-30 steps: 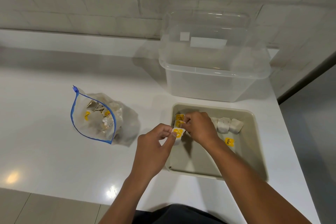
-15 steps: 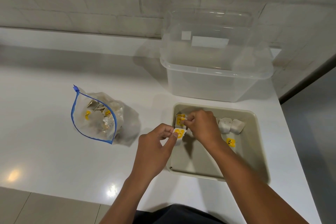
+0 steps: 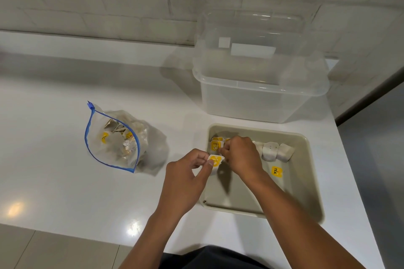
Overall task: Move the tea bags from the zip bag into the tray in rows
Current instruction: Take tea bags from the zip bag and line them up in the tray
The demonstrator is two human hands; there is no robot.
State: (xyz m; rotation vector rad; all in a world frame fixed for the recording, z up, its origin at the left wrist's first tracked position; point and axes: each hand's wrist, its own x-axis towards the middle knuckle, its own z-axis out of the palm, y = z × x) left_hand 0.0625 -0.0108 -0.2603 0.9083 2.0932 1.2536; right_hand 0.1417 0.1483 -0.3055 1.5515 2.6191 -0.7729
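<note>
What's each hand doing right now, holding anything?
Left hand: closed, thumb and fingers pinching a yellow-tagged tea bag at the tray edge.
Right hand: fingers curled over the tea bags in the tray; what it grips cannot be told.

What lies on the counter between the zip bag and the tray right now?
In the head view, the left hand is there, pinching a yellow-tagged tea bag at the tray edge; otherwise bare white counter beside the zip bag.

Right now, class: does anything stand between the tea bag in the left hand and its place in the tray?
Nothing visible blocks it. The left hand pinches the tea bag at the tray near-left rim; the right hand works beside it, not across it.
</note>
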